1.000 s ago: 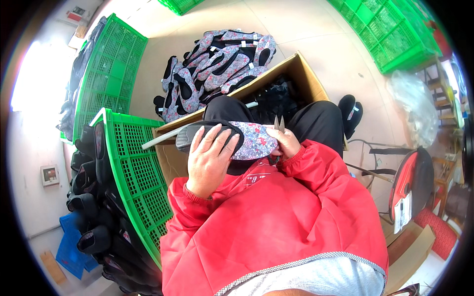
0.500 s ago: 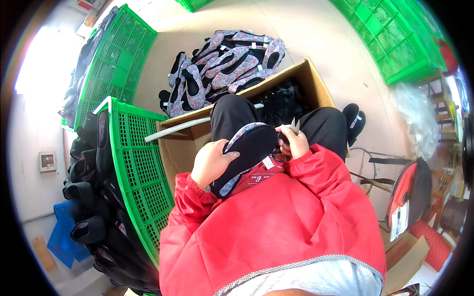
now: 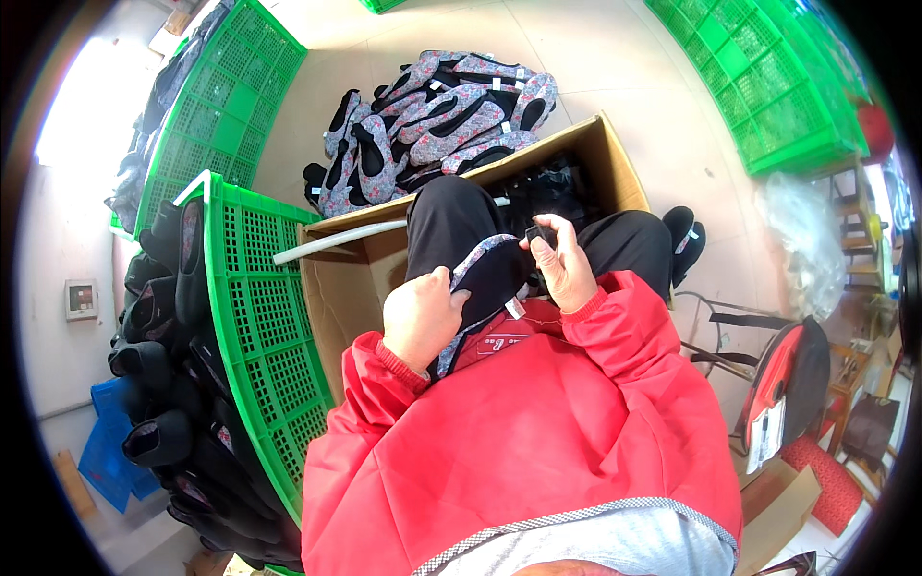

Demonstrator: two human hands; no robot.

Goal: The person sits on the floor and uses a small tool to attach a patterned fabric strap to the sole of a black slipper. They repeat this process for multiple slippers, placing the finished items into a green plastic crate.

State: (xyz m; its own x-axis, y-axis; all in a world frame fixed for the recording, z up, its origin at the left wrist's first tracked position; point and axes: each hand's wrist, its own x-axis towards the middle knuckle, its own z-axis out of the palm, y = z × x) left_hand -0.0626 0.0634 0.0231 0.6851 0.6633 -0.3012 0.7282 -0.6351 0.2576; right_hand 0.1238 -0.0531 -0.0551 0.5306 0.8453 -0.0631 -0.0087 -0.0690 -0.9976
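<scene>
My left hand [image 3: 421, 317] is closed around a slipper [image 3: 490, 278], black with a grey floral edge and a white tag. The slipper lies tilted across my lap, and my left palm covers part of its near end. Just right of its far end is my right hand [image 3: 567, 261], with thumb and fingers closed on a pair of scissors [image 3: 536, 233]. Only a small black part of the scissors shows at the fingertips; the blades cannot be made out here.
Before my knees stands an open cardboard box [image 3: 624, 173] with black items inside and a pale tube [image 3: 336, 242] across it. Beyond lies a pile of floral slippers [image 3: 432, 125]. Green crates [image 3: 269, 317] with black slippers [image 3: 158, 437] stand left; another green crate [image 3: 749, 77] is far right.
My right hand has turned and risen slightly, so the scissors' silver blades no longer show. The slipper's far end has shifted a little left and tilted.
</scene>
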